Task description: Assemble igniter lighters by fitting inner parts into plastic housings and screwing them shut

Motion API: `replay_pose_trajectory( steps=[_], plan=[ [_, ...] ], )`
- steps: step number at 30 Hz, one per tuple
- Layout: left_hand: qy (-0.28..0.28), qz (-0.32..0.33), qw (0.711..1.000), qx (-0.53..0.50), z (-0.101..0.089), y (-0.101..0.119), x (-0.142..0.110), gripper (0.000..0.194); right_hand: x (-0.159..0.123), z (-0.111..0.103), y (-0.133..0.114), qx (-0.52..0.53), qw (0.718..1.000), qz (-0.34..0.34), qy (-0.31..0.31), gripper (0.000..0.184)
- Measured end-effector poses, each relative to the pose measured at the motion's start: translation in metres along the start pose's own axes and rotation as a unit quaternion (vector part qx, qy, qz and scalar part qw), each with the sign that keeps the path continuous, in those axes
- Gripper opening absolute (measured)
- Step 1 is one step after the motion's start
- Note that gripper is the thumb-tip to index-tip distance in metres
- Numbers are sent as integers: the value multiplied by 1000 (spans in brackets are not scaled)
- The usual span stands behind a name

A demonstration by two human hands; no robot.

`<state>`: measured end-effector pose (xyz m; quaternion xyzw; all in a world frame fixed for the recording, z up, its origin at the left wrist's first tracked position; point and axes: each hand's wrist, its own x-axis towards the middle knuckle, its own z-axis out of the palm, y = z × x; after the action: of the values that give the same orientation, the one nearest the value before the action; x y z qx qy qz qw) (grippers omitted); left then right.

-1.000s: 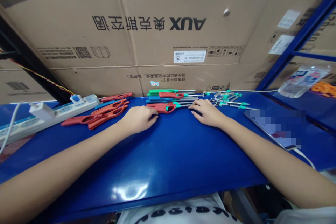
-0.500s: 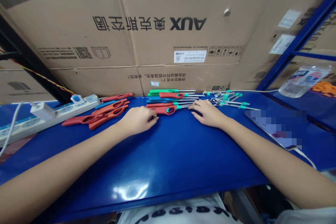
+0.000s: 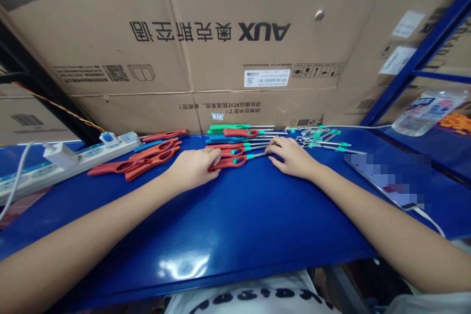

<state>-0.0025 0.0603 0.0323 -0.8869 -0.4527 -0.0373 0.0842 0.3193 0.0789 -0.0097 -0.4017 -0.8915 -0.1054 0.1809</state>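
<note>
My left hand [image 3: 196, 167] is closed around the handle end of a red long-nosed lighter [image 3: 239, 161], which lies flat at the front of a row. My right hand [image 3: 292, 157] has its curled fingers at the tip of this lighter's metal tube; its fingertips partly hide the tip. Just behind lie more lighters: a green lighter [image 3: 230, 127], a blue lighter [image 3: 217, 138] and several red ones, their tubes pointing right. To the right of the row is a loose pile of metal tubes with teal ends [image 3: 324, 135].
Loose red and orange handles [image 3: 154, 158] lie left, by a white power strip [image 3: 91, 157]. A phone [image 3: 382, 181] with a white cable lies right. Farther right are a plastic bottle [image 3: 427, 110] and orange parts [image 3: 456, 122]. A cardboard sheet [image 3: 213, 59] stands behind the blue table [image 3: 235, 225].
The front red lighter has come slightly toward me, apart from the row, with a second red lighter now showing behind it. My left hand has closed on its handle; my right hand has barely moved.
</note>
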Motion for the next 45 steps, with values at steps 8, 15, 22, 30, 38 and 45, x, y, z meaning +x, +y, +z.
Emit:
replay_pose_trajectory(
  steps=[8, 15, 22, 30, 38, 45],
  plan=[
    [-5, -3, 999, -38, 6, -5, -1, 16, -2, 2, 1, -20, 1000, 6, -7, 18],
    [21, 8, 997, -78, 7, -20, 8, 20, -1, -1, -1, -20, 1000, 20, 6, 20],
    [55, -13, 995, -87, 15, -33, 20, 20, -1, -1, -2, -19, 999, 30, 3, 27],
    [63, -26, 996, -62, 8, -26, 22, 25, -2, 0, -1, -13, 999, 22, -20, 29],
    [47, -36, 998, -35, 9, -26, 24, 23, 1, 3, -2, -21, 999, 29, -18, 36],
    [51, -27, 998, -24, 8, -26, 26, 21, 1, 4, -2, -10, 998, 48, -32, 39]
  ],
)
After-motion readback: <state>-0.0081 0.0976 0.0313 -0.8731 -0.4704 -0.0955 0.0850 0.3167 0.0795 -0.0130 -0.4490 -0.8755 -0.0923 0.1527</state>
